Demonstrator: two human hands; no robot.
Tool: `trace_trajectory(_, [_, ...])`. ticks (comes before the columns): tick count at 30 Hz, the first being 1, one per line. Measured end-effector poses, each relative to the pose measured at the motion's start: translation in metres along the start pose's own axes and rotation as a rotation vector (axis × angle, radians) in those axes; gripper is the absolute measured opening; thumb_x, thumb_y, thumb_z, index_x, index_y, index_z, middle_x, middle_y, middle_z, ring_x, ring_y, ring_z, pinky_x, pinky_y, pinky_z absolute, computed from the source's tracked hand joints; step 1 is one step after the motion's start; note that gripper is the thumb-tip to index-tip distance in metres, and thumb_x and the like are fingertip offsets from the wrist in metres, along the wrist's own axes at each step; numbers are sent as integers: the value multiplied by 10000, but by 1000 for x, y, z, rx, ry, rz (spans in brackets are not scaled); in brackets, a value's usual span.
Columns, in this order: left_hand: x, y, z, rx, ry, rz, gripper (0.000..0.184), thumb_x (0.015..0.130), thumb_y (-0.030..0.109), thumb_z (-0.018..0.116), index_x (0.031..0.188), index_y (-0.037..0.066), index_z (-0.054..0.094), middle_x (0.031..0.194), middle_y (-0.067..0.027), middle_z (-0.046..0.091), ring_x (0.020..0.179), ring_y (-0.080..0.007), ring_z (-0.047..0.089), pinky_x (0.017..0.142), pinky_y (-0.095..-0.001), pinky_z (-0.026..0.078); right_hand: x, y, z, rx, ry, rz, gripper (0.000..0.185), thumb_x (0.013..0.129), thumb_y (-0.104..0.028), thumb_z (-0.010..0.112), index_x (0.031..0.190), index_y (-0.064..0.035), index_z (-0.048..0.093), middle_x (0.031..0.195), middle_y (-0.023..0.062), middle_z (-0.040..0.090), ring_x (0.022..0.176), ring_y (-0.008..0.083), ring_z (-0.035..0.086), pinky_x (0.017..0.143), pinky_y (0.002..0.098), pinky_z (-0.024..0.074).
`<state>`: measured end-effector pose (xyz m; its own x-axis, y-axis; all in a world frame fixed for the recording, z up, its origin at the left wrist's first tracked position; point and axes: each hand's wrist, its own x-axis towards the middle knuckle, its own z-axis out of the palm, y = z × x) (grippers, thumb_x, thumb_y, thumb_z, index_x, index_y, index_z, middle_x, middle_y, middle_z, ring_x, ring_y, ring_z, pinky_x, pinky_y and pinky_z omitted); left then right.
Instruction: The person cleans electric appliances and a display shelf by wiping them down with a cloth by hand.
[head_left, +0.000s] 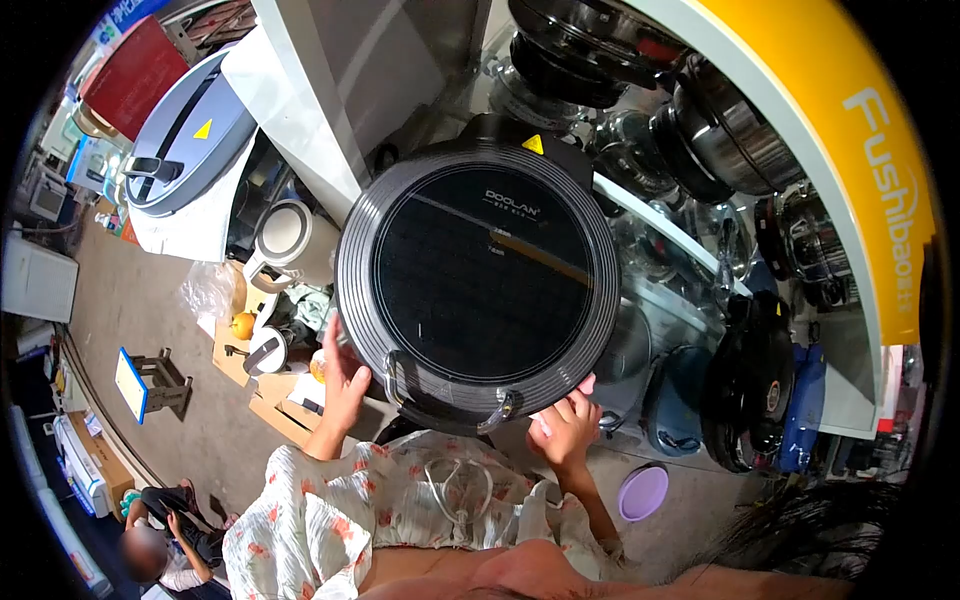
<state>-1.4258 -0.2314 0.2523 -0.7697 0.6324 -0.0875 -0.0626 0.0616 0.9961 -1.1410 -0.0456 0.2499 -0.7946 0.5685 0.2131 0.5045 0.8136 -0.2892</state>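
Close in front of my flowered shirt [300, 510], beside the display shelf, a round black cooker [460, 320] lies between my hands with its lid down. My left hand [343, 390] grasps the left side of its rim, and my right hand [567, 428] grasps the front edge right of centre; some fingertips are hidden, and I cannot tell whether anything else bears the weight.

I judge it stiff and fairly heavy, awkwardly broad, with a glossy top that could slip under dry palms and might scratch or crack if knocked. The ridged rim [352, 290] should give better purchase, best from below and on opposite sides. Two metal handles, one at front left [393, 380] and one at front centre [500, 410], look handy, but I suspect one may raise only the lid, so the base is the safer hold.

Because the lid is shut, its inside is hidden. To my right, steel pots [735, 125] and a bluish container [676, 400] show no contents I can make out. On my left, a white jug [285, 235] has its top covered, beside a crumpled clear bag [207, 290].
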Motion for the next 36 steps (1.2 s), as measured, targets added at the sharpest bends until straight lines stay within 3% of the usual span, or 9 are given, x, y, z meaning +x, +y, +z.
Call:
trace_trajectory(5, [7,7,-8,513,99,722,938,732,624,643,1398,42,331,1447,-272,243,1338,-409,275,1077,-497,236,-1,-2,2,-28,12,26,280,616,-233,651,893,-232,696,977,-38,589,1103,240,469,893,462,324])
trace_trajectory(14, [14,11,3,643,-8,669,875,622,549,733,1305,66,477,1436,-293,261,1325,-440,278,1070,-537,213,0,-3,3,-36,42,16,240,621,-217,659,858,-206,693,969,-30,598,1074,244,482,885,452,341])
trace_trajectory(19, [20,-1,-4,380,8,672,886,750,669,556,1365,49,402,1444,-280,260,1343,-413,265,1084,-518,207,5,-6,-5,127,131,64,223,634,-141,573,824,-80,672,1013,57,633,1027,259,534,897,417,376])
trace_trajectory(20, [25,4,-4,303,3,687,745,889,582,421,1403,50,334,1475,-229,234,1381,-352,233,1120,-464,175,6,-6,-9,176,145,101,206,645,-130,572,817,-72,669,1006,67,633,1021,258,543,919,414,381])
trace_trajectory(23, [54,7,-10,7,41,328,741,902,562,399,1408,24,330,1454,-192,307,1361,-299,282,1108,-433,212,-4,19,-5,678,257,154,252,668,-76,608,911,-79,672,1017,40,621,1007,234,557,956,373,400])
trace_trajectory(26, [95,19,-8,-407,-16,-21,622,969,450,359,1414,17,319,1447,-149,339,1357,-243,303,1114,-369,228,1,26,-18,1480,223,755,418,799,-96,526,1212,-31,522,1237,81,546,1126,204,526,1022,361,369])
trace_trajectory(28, [116,26,-6,-496,-23,-233,573,960,468,397,1324,26,440,1268,-123,529,1158,-193,517,975,-311,409,3,37,-17,1797,220,892,533,867,-147,484,1375,-29,376,1372,111,444,1230,226,460,1053,350,338])
trace_trajectory(30, [134,32,-3,-542,-59,-385,517,924,481,491,1197,46,543,1061,-76,644,893,-145,639,769,-271,520,-3,77,22,1946,74,944,535,894,-178,471,1396,-34,355,1398,109,420,1265,227,424,1066,345,322])
trace_trajectory(36, [140,29,-3,-629,-114,-330,407,893,364,574,1123,28,585,968,-94,669,808,-159,659,703,-268,539,44,29,-23,2150,-300,1059,486,953,-501,399,1196,-113,564,1131,98,632,958,276,619,889,408,476])
